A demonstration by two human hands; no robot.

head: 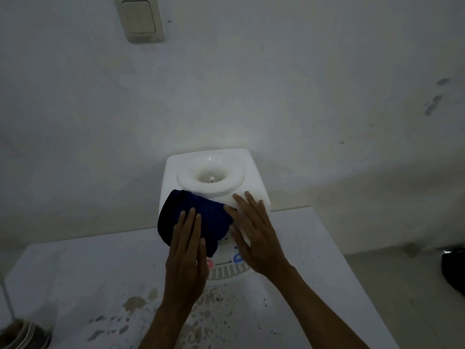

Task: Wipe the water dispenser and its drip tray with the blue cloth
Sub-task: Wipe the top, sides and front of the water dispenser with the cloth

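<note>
A small white water dispenser [254,172] stands on a table against the wall, its round top funnel bare. A dark blue cloth [201,212] drapes over its front left top corner and down the front. My left hand [187,250] lies flat on the cloth with straight fingers, pressing it to the dispenser. My right hand [254,233] rests flat on the dispenser's front right, fingers spread, its thumb at the cloth's right edge. Below the hands show a red tap [210,263], a blue tap [237,258] and the slotted drip tray [226,272].
The white table [75,273] is stained with brown and dark specks in front of the dispenser. A light switch [139,18] sits high on the wall. A dark object [454,268] lies on the floor at right. A striped thing [22,335] is at bottom left.
</note>
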